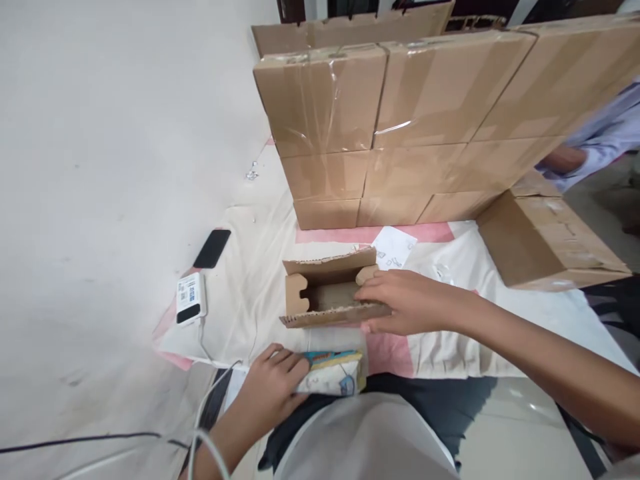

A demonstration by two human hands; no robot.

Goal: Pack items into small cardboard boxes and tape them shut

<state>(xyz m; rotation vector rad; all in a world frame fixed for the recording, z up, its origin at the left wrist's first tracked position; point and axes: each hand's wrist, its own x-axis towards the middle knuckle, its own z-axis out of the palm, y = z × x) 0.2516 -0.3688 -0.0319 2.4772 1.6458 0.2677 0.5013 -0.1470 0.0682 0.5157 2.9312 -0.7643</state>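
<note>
My right hand (407,301) grips the right end of a small open cardboard box (325,293) that lies on a white and pink cloth (450,347); the fingers curl over its edge and flap. The box's inside looks empty. My left hand (273,387) is closed on a small printed packet (333,373), white with blue and orange, held just in front of my body below the box.
A wall of taped cardboard cartons (400,120) stands behind, with one more carton (545,240) at the right. A black phone (213,248) and a white device (191,298) with a cable lie left. A paper slip (395,247) lies behind the box. Another person's sleeve (605,133) shows far right.
</note>
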